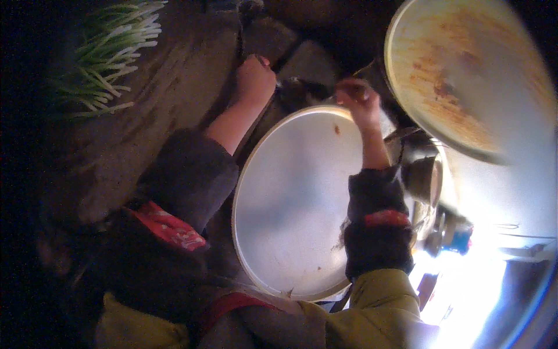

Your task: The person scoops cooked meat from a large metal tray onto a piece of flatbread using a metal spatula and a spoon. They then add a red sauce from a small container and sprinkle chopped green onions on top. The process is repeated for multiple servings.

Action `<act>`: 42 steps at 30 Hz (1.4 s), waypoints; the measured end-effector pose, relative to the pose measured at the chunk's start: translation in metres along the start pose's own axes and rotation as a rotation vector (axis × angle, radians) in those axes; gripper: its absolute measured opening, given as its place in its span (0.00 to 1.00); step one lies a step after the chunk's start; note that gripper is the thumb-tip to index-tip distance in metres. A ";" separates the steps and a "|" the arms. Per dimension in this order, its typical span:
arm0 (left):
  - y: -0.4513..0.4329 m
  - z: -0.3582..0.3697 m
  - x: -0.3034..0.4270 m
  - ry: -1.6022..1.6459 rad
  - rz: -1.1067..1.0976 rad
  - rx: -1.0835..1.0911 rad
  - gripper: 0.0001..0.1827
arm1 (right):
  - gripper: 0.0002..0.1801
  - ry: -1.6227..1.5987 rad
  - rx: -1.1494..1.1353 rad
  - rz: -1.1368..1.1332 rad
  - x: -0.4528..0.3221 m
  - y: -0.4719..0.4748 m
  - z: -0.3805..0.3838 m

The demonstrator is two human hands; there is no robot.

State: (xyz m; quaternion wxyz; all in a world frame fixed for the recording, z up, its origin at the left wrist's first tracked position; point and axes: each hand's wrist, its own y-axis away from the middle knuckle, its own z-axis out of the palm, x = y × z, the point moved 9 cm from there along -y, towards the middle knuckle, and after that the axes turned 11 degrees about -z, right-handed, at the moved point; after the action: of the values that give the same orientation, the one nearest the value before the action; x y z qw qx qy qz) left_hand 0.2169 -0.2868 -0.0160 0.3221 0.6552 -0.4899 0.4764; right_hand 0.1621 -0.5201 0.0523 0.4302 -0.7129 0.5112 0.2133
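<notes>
My left hand is closed, knuckles up, over dark stone-like blocks beyond the round white board. Whether it holds anything cannot be seen. At the far rim of that board, my right hand has bent fingers and is slightly blurred; its grasp is unclear. The board's pale surface carries a few small brown specks. Between my hands lies something dark, too dim to name.
Green onions lie at the upper left on a brown surface. A large round pan or lid with orange-brown stains is at the upper right. A metal pot and other vessels stand right of my right forearm, near strong glare.
</notes>
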 end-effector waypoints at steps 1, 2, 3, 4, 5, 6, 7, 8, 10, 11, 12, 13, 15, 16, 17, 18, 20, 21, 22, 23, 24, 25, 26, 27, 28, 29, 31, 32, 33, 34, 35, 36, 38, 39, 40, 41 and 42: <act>-0.001 0.000 -0.001 0.014 0.002 0.002 0.04 | 0.12 0.044 -0.044 -0.010 -0.007 0.002 -0.003; -0.002 0.003 -0.003 0.009 -0.001 -0.010 0.04 | 0.14 0.065 -0.102 -0.010 -0.013 0.006 -0.008; -0.003 0.004 -0.003 0.003 0.004 -0.017 0.05 | 0.14 0.046 -0.081 0.019 -0.015 0.010 -0.014; -0.004 0.005 -0.004 -0.002 0.008 -0.023 0.05 | 0.14 0.027 -0.060 0.048 -0.016 0.014 -0.021; -0.005 0.007 -0.006 -0.007 -0.010 -0.033 0.05 | 0.14 0.010 -0.040 0.067 -0.017 0.018 -0.027; -0.006 0.008 -0.008 -0.012 -0.028 -0.044 0.05 | 0.14 0.000 -0.026 0.069 -0.017 0.019 -0.029; -0.006 0.008 -0.010 -0.018 -0.044 -0.056 0.05 | 0.14 -0.009 -0.012 0.061 -0.017 0.021 -0.029; -0.009 0.011 -0.015 0.074 -0.103 -0.093 0.05 | 0.14 -0.010 0.009 0.086 -0.014 0.023 -0.031; -0.010 0.009 -0.010 0.017 -0.037 -0.056 0.05 | 0.13 -0.207 0.172 0.068 -0.012 0.028 -0.038; -0.012 0.010 -0.011 -0.012 -0.026 -0.044 0.05 | 0.13 -0.304 0.255 0.075 -0.009 0.031 -0.040; -0.013 0.011 -0.012 -0.011 -0.024 -0.036 0.05 | 0.11 -0.305 0.365 0.077 -0.006 0.035 -0.047; -0.014 0.013 -0.015 -0.006 -0.028 -0.020 0.05 | 0.11 -0.344 0.429 0.049 -0.007 0.038 -0.051; -0.019 0.019 -0.022 -0.001 -0.035 -0.005 0.06 | 0.10 -0.424 0.566 -0.012 -0.010 0.045 -0.061; -0.024 0.023 -0.026 -0.002 -0.038 -0.005 0.06 | 0.11 -0.468 0.637 0.049 -0.005 0.050 -0.065; -0.029 0.027 -0.030 -0.002 -0.050 -0.008 0.06 | 0.11 -0.517 0.700 0.039 -0.007 0.055 -0.073; -0.036 0.031 -0.035 0.070 -0.097 -0.024 0.07 | 0.11 -0.558 0.786 0.061 -0.007 0.063 -0.081; -0.043 0.038 -0.045 0.248 -0.221 -0.091 0.09 | 0.12 -0.653 0.946 0.060 -0.010 0.079 -0.100; -0.043 0.041 -0.048 0.353 -0.293 -0.130 0.10 | 0.11 -0.634 0.934 0.027 -0.019 0.085 -0.112; -0.040 0.043 -0.050 0.496 -0.377 -0.194 0.10 | 0.08 -0.642 0.945 0.005 -0.025 0.093 -0.123; -0.036 0.043 -0.049 0.631 -0.446 -0.254 0.10 | 0.06 -0.652 0.965 -0.013 -0.030 0.101 -0.135; -0.033 0.035 -0.036 0.701 -0.382 -0.272 0.10 | 0.05 -0.607 0.967 0.039 -0.031 0.110 -0.147; -0.028 0.027 -0.027 0.715 -0.375 -0.320 0.10 | 0.04 -0.486 1.057 0.032 -0.034 0.126 -0.163; -0.025 0.018 -0.016 0.732 -0.350 -0.358 0.11 | 0.03 -0.520 1.155 0.104 -0.024 0.141 -0.172; -0.021 0.007 -0.003 0.747 -0.317 -0.389 0.11 | 0.03 -0.584 1.170 0.109 -0.019 0.148 -0.181; -0.015 -0.005 0.003 0.782 -0.343 -0.386 0.11 | 0.04 -0.541 1.195 0.162 -0.011 0.159 -0.188; -0.008 -0.016 0.009 0.754 -0.357 -0.394 0.11 | 0.04 -0.505 1.203 0.211 -0.003 0.170 -0.193; 0.005 -0.036 0.015 0.700 -0.379 -0.402 0.11 | 0.06 -0.452 1.198 0.304 0.017 0.188 -0.195; 0.014 -0.043 0.014 0.608 -0.412 -0.386 0.10 | 0.07 -0.434 1.184 0.350 0.028 0.194 -0.193; 0.025 -0.047 0.018 0.536 -0.378 -0.428 0.10 | 0.08 -0.418 1.170 0.393 0.037 0.197 -0.190; 0.037 -0.047 0.019 0.462 -0.346 -0.468 0.09 | 0.10 -0.398 1.205 0.536 0.051 0.204 -0.187; 0.047 -0.046 0.022 0.405 -0.299 -0.505 0.08 | 0.10 -0.364 1.172 0.525 0.056 0.199 -0.186; 0.054 -0.044 0.021 0.285 -0.262 -0.500 0.08 | 0.11 -0.314 1.154 0.531 0.060 0.195 -0.183; 0.060 -0.034 0.016 0.124 -0.214 -0.468 0.07 | 0.11 -0.261 1.064 0.524 0.066 0.176 -0.176; 0.059 -0.032 0.017 0.069 -0.128 -0.410 0.06 | 0.11 -0.255 0.995 0.512 0.067 0.161 -0.171; 0.059 -0.030 0.017 0.015 -0.042 -0.353 0.06 | 0.10 -0.247 0.928 0.500 0.068 0.148 -0.168; 0.060 -0.027 0.012 0.013 -0.016 -0.310 0.07 | 0.10 -0.221 0.857 0.493 0.067 0.136 -0.164; 0.062 -0.021 0.005 -0.007 -0.037 -0.308 0.08 | 0.11 -0.171 0.792 0.506 0.065 0.126 -0.161</act>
State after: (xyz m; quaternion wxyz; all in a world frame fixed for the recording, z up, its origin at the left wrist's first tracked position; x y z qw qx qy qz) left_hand 0.1518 -0.2894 -0.0075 0.4258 0.6088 -0.5460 0.3872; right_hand 0.0506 -0.7036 0.0408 0.6440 -0.3271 0.6733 0.1581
